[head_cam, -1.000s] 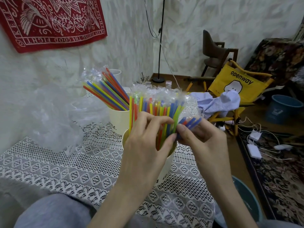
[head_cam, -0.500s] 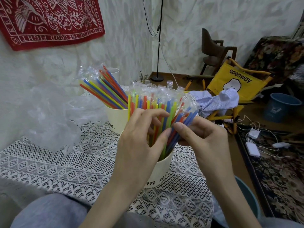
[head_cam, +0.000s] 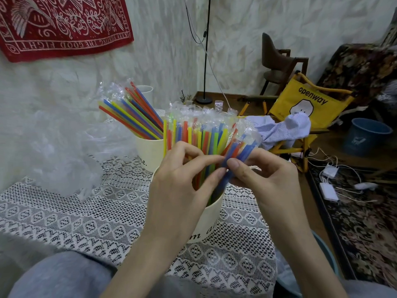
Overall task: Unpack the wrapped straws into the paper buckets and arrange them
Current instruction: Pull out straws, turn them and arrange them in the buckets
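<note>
A cream paper bucket [head_cam: 211,220] stands at the middle of the lace-covered table, packed with upright wrapped straws [head_cam: 193,132] in many colours. My left hand [head_cam: 180,181] curls its fingers round the front of that bundle. My right hand [head_cam: 264,175] pinches a few blue and red wrapped straws [head_cam: 238,153] that lean to the right, their lower ends going down into the bucket. Behind stands a second cream bucket [head_cam: 148,150] with a fan of straws [head_cam: 131,115] leaning left.
A heap of clear plastic wrapping [head_cam: 60,151] lies on the table's left part. A white cup [head_cam: 145,90] stands at the back by the wall. To the right, off the table, are a yellow folding chair [head_cam: 305,104], a blue bin [head_cam: 365,136] and cables on the carpet.
My right hand has lowered the blue and red straws from lying across its fingers to slanting down into the front bucket. The left hand has stayed on the bundle.
</note>
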